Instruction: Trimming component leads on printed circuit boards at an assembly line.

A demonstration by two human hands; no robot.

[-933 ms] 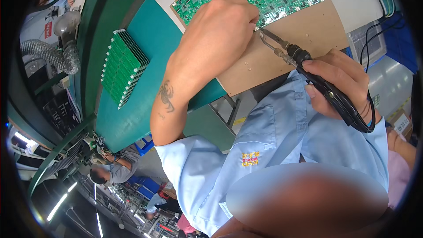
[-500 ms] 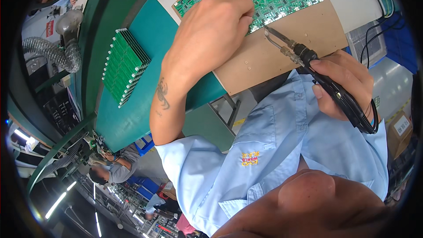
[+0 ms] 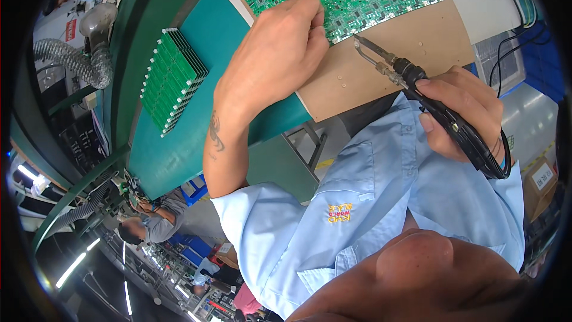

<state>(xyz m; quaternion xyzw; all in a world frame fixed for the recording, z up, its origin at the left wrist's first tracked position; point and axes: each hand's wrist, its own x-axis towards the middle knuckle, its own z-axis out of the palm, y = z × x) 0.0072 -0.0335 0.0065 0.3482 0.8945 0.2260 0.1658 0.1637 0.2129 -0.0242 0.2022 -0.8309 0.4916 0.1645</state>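
Observation:
A green circuit board panel [image 3: 381, 1], dense with small parts, lies on a brown board [image 3: 381, 62] at the top of the view. Over the panel's near left part bends my left hand [image 3: 280, 53], its fingers curled together at the near edge. Whatever those fingertips pinch is hidden behind the hand. My right hand [image 3: 462, 110] grips the black handle of a soldering iron [image 3: 414, 77], which has a thin metal tube alongside its tip. The tip points at the panel's near edge, right of my left hand; whether it touches is too small to tell.
A stack of green circuit boards [image 3: 173, 80] with white connectors sits on the teal mat [image 3: 223, 30] at left. Beyond it is a flexible silver duct [image 3: 71, 59]. Black cables [image 3: 506, 53] run at upper right. Another person [image 3: 155, 226] works at lower left.
My left hand has shifted a little left along the panel's near edge, baring more of the panel. The soldering iron has moved slightly left relative to the panel, still in my right hand.

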